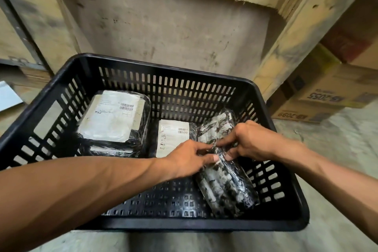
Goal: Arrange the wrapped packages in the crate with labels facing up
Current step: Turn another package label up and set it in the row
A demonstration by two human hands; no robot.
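Both hands meet over a long plastic-wrapped package [223, 182] at the right of the black slotted crate [173, 80]: left hand [190, 157] and right hand [248, 141] pinch its wrap, no label showing. Two others, the stacked package [114, 116] and the flat package [173, 137], already lie label-up, so one likely remains to turn.
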